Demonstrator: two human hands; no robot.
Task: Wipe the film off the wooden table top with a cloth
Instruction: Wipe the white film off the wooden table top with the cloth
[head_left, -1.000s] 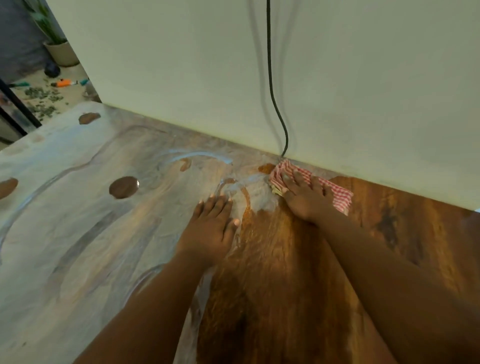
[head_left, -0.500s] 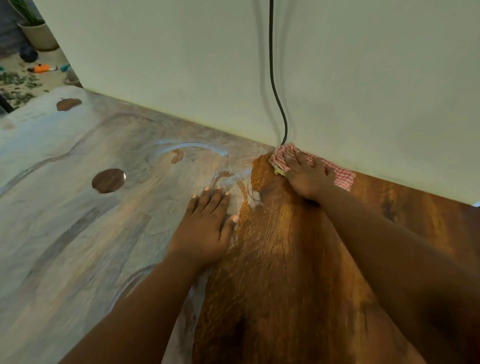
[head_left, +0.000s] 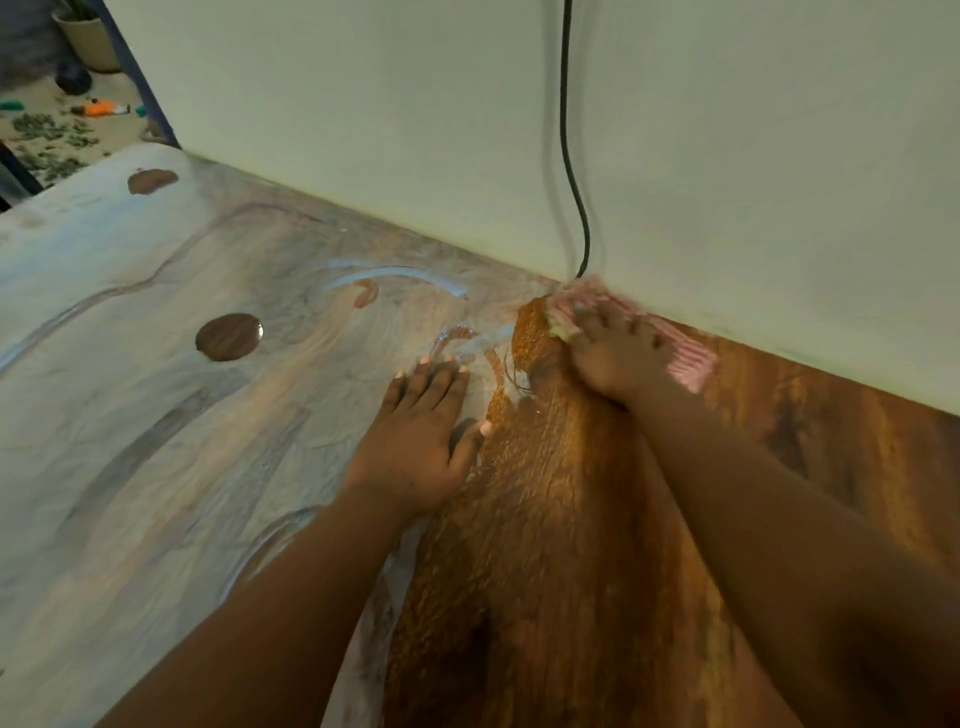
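Note:
A wooden table top (head_left: 597, 519) fills the view, bare brown wood on the right and a pale whitish film (head_left: 130, 415) over the left. My right hand (head_left: 618, 353) presses a red-and-white checked cloth (head_left: 685, 361) flat on the wood at the wall edge, right at the border of the film; hand and cloth are motion-blurred. My left hand (head_left: 421, 431) lies flat, fingers spread, on the film just left of the wiped strip and holds nothing.
A pale wall (head_left: 727, 182) runs along the table's far edge, with a black cable (head_left: 569, 156) hanging down it to the table beside the cloth. Round bare spots (head_left: 228, 336) show in the film. At the far left lie a floor with litter and a plant pot (head_left: 88, 36).
My right hand has pushed the cloth from the film's edge up to the wall, baring more brown wood near the cable. My left hand stays planted on the film.

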